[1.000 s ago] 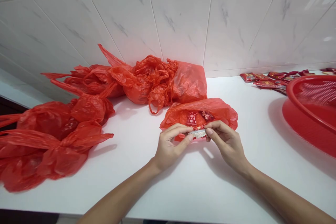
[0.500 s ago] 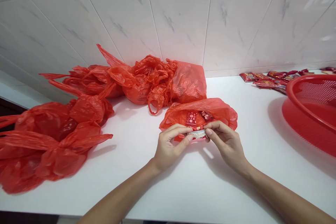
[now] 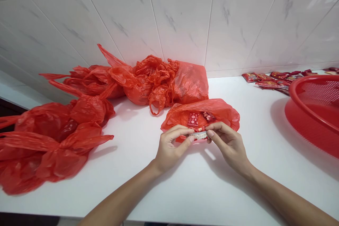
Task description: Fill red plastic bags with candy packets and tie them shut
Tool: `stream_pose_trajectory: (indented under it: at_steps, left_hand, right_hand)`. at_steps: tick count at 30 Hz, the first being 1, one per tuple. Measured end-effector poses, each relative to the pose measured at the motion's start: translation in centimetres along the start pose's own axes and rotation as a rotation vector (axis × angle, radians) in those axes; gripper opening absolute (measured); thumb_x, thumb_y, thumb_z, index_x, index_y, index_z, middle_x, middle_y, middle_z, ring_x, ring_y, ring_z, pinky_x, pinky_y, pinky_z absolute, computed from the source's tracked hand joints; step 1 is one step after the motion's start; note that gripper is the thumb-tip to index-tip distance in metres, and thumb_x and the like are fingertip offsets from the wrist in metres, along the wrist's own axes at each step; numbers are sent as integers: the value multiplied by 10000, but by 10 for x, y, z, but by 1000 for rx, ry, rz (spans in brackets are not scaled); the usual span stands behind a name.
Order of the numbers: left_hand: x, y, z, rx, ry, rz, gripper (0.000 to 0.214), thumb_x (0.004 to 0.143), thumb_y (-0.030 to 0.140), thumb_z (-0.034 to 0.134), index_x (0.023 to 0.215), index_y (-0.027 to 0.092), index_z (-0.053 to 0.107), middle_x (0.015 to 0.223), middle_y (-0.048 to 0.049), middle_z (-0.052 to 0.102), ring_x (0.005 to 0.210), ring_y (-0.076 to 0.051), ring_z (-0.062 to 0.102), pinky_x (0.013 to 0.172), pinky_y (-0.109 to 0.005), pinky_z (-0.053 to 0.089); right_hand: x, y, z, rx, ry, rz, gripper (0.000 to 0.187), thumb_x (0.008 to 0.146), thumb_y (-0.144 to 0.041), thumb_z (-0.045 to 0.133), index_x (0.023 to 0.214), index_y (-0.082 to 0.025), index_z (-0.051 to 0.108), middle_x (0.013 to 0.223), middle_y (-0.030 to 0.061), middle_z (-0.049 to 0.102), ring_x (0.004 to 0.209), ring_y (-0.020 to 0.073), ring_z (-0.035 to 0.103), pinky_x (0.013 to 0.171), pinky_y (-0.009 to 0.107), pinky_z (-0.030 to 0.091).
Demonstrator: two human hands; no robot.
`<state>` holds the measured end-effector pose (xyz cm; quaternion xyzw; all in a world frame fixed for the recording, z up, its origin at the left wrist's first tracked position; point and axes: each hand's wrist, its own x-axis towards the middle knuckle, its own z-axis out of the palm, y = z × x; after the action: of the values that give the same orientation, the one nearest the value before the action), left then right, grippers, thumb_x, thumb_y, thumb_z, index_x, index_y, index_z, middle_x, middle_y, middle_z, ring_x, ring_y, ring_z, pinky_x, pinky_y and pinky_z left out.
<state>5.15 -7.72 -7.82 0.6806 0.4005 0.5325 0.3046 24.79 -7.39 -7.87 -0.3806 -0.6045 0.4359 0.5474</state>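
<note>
Nothing is visibly shifting since earlier. With left hand point(image 3: 173, 144) and right hand point(image 3: 229, 144) I'm pinching the pale strip point(image 3: 200, 135) by its ends; it's lying left-to-right at the near edge of the open red bag point(image 3: 203, 104).

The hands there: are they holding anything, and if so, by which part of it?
A small packet: the left hand pinches its left end, the right hand its right end.
</note>
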Motion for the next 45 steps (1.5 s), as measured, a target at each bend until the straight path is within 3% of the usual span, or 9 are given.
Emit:
stream_pose_trajectory:
  at_steps: [16,45]
  left_hand:
    - [0,0,0,-5,8,0,98,842,191,739,920,196,798,889,-62,780,815,-173,727,785,-292,617]
    - [0,-3,0,-7,-8,-2,99,838,175,736,898,210,807,849,-53,766,780,-166,717,745,-283,609]
  right_hand:
    - [-1,-1,0,15,-7,24,225,935,-426,665,908,-203,685,812,39,694,669,160,645,639,297,584]
    - [0,-1,-1,16,-31,25,285,921,-404,690,720,-202,664,669,23,673,623,167,645,604,287,526]
